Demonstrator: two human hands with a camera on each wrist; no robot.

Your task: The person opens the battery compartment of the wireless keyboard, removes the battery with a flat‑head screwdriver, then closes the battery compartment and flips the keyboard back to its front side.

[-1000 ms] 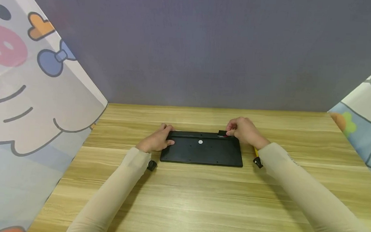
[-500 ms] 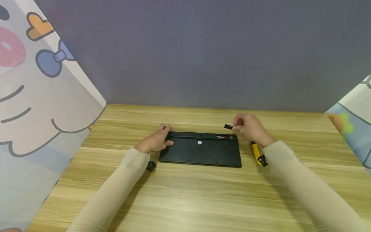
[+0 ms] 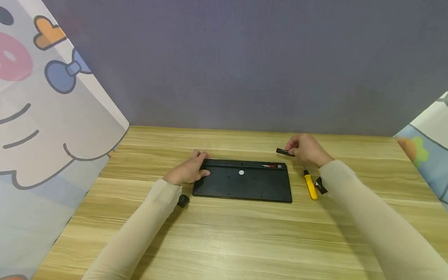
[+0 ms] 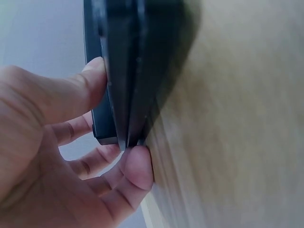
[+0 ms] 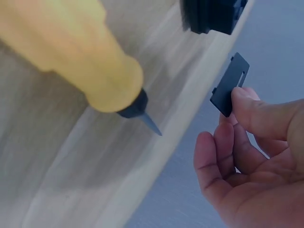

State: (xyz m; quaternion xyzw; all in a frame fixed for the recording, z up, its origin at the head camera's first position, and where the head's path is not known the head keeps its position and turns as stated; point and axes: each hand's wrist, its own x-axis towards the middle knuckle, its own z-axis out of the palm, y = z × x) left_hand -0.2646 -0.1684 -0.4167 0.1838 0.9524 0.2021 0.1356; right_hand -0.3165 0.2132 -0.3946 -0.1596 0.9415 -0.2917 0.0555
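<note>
A black keyboard (image 3: pixel 244 182) lies face down on the table, its battery compartment (image 3: pixel 272 165) uncovered near the far right corner, with a bit of red and metal showing inside. My left hand (image 3: pixel 188 170) grips the keyboard's left end; in the left wrist view the thumb (image 4: pixel 78 95) lies on its back and the fingertips reach its edge. Beyond the keyboard's right corner, my right hand (image 3: pixel 305 149) pinches a small black battery cover (image 5: pixel 230 85) between thumb and fingers. The cover is a thin rectangle with a slot and small tabs, held above the table.
A yellow-handled screwdriver (image 3: pixel 310 187) lies right of the keyboard, under the right forearm, its tip pointing away. The wood-grain table (image 3: pixel 232 240) ends at a grey wall (image 3: pixel 253 59) at the back. A cartoon-printed panel (image 3: pixel 27 113) borders the left side.
My right hand has lifted the battery cover off the keyboard and carried it up and to the right, uncovering the compartment. The screwdriver shows more fully now. The left hand stays put.
</note>
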